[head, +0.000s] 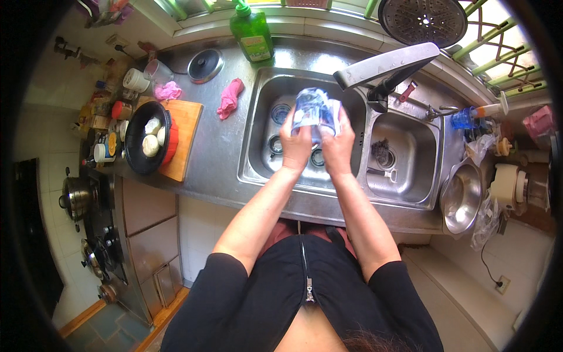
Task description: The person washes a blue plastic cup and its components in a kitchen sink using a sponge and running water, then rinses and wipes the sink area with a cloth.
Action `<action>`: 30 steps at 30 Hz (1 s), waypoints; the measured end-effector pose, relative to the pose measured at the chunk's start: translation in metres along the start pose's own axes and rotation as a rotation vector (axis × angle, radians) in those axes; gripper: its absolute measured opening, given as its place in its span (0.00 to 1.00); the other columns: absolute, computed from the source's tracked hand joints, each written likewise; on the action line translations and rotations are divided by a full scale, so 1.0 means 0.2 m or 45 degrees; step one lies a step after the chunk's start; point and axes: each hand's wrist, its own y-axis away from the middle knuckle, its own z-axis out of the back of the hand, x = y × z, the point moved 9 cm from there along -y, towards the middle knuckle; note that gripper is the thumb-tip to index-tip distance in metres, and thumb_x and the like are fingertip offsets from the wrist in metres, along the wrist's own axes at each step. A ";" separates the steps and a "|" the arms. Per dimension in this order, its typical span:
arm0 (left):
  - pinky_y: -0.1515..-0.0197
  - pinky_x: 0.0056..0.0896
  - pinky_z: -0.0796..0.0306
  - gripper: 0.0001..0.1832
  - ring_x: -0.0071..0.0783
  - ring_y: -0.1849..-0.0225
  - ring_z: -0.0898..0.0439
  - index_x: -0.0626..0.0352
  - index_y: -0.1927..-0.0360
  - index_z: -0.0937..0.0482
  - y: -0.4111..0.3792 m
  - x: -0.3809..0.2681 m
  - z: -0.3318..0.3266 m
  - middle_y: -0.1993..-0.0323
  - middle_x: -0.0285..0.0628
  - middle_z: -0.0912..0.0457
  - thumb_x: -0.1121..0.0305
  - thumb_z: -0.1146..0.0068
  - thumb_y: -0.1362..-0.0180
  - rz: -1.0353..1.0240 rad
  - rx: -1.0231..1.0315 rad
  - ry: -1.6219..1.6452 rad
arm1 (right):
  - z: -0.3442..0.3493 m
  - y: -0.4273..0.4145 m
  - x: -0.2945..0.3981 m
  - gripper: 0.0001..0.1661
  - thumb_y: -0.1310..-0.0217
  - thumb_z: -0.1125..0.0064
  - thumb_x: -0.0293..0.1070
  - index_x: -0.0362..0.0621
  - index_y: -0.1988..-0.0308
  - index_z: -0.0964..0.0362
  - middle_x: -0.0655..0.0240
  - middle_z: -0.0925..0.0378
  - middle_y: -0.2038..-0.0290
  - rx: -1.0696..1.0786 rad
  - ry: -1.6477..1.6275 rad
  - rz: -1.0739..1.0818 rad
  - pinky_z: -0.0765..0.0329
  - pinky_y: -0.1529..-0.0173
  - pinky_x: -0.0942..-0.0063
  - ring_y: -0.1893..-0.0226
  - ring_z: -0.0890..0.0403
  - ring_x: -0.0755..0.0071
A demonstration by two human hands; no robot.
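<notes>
Over the large left sink basin [303, 179], both my hands hold a clear drinking glass [311, 105], blurred and tilted. My left hand [295, 147] grips its left side. My right hand [339, 147] is at the other side, with what looks like a pale cloth [337, 115] between its fingers and the glass. Below, more glassware rests in the basin: one glass [280, 113] at the back left, another glass [275, 144] in front of it, and a third piece [317, 157] partly hidden by my hands.
A grey faucet [387, 66] reaches over the basin from the right. The small basin [409, 176] holds a dark scrubber [381, 149] and a peeler-like tool [382, 173]. Left stand a pink cloth [230, 99], a green pump bottle [253, 35] and a black bowl [149, 125] on a cutting board [189, 127].
</notes>
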 end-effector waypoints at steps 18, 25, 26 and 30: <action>0.54 0.39 0.27 0.19 0.45 0.56 0.21 0.67 0.52 0.25 -0.08 -0.07 0.00 0.65 0.50 0.22 0.76 0.46 0.50 -0.017 -0.009 -0.261 | 0.04 -0.07 0.01 0.28 0.49 0.42 0.23 0.31 0.46 0.34 0.54 0.20 0.58 -0.094 0.306 -0.058 0.24 0.53 0.71 0.57 0.19 0.64; 0.52 0.43 0.26 0.29 0.54 0.53 0.22 0.67 0.39 0.36 -0.04 -0.08 -0.08 0.55 0.60 0.22 0.80 0.55 0.49 -0.293 0.456 -0.479 | 0.03 -0.04 0.05 0.37 0.55 0.42 0.20 0.35 0.41 0.38 0.45 0.26 0.50 0.146 0.761 0.190 0.24 0.50 0.61 0.51 0.23 0.49; 0.50 0.43 0.27 0.28 0.54 0.52 0.22 0.67 0.41 0.33 -0.05 -0.08 -0.15 0.54 0.59 0.23 0.81 0.55 0.50 -0.158 0.725 -0.784 | 0.00 -0.04 0.06 0.38 0.56 0.43 0.20 0.35 0.40 0.40 0.46 0.27 0.49 0.192 0.914 0.337 0.24 0.50 0.60 0.52 0.22 0.47; 0.49 0.43 0.27 0.25 0.53 0.54 0.22 0.63 0.46 0.28 -0.14 -0.17 -0.16 0.54 0.55 0.22 0.82 0.55 0.51 -0.472 0.479 -0.812 | -0.01 -0.09 0.08 0.39 0.56 0.45 0.20 0.34 0.40 0.41 0.46 0.26 0.51 0.061 0.911 0.230 0.24 0.52 0.58 0.53 0.23 0.44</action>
